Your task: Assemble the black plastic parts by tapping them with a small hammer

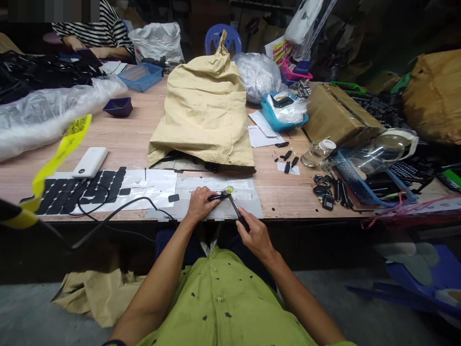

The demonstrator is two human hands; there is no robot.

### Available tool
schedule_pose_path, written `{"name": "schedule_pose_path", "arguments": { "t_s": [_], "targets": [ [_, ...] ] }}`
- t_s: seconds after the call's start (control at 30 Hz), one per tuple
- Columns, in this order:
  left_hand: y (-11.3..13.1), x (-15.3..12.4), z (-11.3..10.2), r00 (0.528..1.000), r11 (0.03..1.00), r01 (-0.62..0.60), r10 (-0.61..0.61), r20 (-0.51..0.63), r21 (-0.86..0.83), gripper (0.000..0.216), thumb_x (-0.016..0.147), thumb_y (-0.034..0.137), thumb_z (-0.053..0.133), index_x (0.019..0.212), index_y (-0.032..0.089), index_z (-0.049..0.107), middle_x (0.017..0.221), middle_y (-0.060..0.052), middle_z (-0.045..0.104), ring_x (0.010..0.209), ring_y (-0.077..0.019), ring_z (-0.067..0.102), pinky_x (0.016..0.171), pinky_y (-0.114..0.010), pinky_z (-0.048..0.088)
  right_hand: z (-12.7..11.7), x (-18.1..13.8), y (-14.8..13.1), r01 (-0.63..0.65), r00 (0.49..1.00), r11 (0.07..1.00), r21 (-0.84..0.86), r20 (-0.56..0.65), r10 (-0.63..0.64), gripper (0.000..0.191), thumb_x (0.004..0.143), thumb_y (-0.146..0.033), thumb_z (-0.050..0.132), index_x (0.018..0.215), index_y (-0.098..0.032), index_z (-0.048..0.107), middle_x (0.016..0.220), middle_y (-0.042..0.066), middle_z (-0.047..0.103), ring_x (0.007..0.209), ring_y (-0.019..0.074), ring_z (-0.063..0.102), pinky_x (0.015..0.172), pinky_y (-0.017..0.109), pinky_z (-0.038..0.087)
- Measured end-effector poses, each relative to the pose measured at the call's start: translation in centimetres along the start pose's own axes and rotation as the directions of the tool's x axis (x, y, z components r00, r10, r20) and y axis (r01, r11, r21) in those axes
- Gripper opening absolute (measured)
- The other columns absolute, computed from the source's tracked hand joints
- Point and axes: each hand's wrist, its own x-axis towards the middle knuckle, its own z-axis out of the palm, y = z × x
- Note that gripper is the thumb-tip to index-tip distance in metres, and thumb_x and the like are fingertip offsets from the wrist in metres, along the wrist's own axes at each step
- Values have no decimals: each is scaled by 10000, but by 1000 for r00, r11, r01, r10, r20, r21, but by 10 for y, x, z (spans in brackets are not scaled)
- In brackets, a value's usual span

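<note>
My right hand (255,234) is wrapped round the dark grip of a small hammer (235,204) with a metal shaft. The hammer's yellowish-green head (229,190) is over the far tip of a small black piece (215,196). That piece is pinched in the closed fingers of my left hand (200,203); its exact kind is too small to make out. Both hands are above a grey board (248,202) at the table's near edge. Left of it, a white sheet (158,182) bears rows of black pieces (61,192).
A large tan sack (205,110) stands just beyond the board. A white power bank (90,162) and a black cable (118,211) lie left. Right are black parts (287,156), a jar (318,153) and a blue basket (374,182). Across the table sits a person in stripes (97,29).
</note>
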Motion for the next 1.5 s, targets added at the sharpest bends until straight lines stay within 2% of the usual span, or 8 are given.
{"name": "schedule_pose_path", "arguments": {
  "t_s": [0.23,0.43,0.7,0.9,1.1,1.3,1.4,1.5],
  "targets": [
    [4,0,0,1000,1000,20,-20,4,-17,168,794,277,707,945,281,782,861,-38,654,915,-247,549,868,-384,426,7,0,-6,33,996,999,24,77,-35,464,922,-239,522,1374,-273,619,1160,66,753,1065,221,721,941,342,605],
    [4,0,1,1000,999,24,-25,-13,-36,184,781,291,734,955,268,787,894,-43,674,927,-252,557,883,-389,431,-1,15,11,-24,996,999,-37,-92,20,428,923,-275,524,1332,-267,648,1173,74,737,1070,236,700,935,361,591],
    [1,1,-5,1000,993,-27,25,-15,-118,177,833,356,698,949,248,775,870,-50,674,892,-237,579,869,-377,451,-5,41,51,-156,978,981,-115,-155,137,392,864,-307,544,1205,-235,725,877,50,608,717,187,584,709,319,554],
    [10,-56,-14,996,936,-78,91,21,-342,342,876,482,583,975,196,741,792,-56,676,671,-171,559,664,-292,458,-7,43,54,-237,968,971,-22,-93,234,387,841,-342,573,1173,-239,742,810,9,558,663,160,531,699,294,521],
    [-2,-114,18,951,940,270,-227,209,-210,349,869,461,546,947,186,746,585,5,600,567,-145,551,577,-240,398,-9,46,52,-216,973,976,-1,-84,215,371,823,-326,585,1146,-248,751,777,-5,558,675,156,541,716,280,514],
    [-2,-92,34,735,812,535,-584,344,235,313,903,353,554,712,165,716,720,-99,712,752,-232,689,598,-264,398,-8,46,52,-208,974,978,-12,-97,206,359,823,-308,582,1137,-255,749,781,-6,571,663,154,539,713,278,520],
    [15,-84,21,751,891,403,-452,481,207,217,861,339,605,817,182,748,825,-95,749,832,-244,700,627,-267,410,-8,46,52,-199,975,980,-12,-104,197,355,821,-305,582,1129,-250,750,792,-3,579,662,153,540,720,280,523],
    [35,-68,-1,803,957,282,-200,561,-62,285,849,415,594,855,181,756,716,-40,716,714,-200,657,599,-256,410,-6,46,52,-195,975,981,-13,-113,192,353,822,-298,579,1128,-252,748,792,-4,578,656,150,538,708,274,519]
  ]
}}
